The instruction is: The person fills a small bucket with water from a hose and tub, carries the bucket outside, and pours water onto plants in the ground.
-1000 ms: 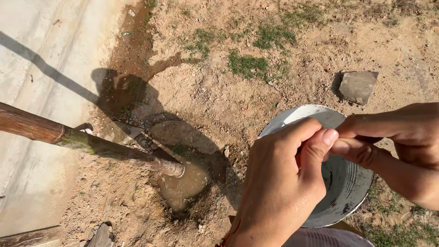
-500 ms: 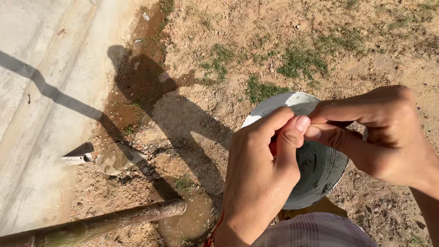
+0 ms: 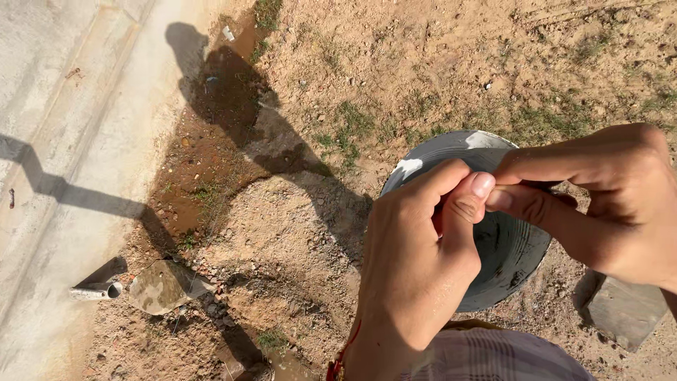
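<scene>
both hands point(image 3: 486, 194) pinch sth tiny (maybe thread) over grey bucket point(image 3: 515, 247).

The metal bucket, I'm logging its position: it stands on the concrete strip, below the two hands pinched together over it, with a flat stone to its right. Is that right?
Not quite. The head view shows the metal bucket standing on bare sandy soil, not on the concrete strip, which runs along the left. The rest holds: left hand and right hand pinch together over it, flat stone to its right.

Sunlit dirt ground point(image 3: 437, 63), concrete strip point(image 3: 63, 141)
</scene>
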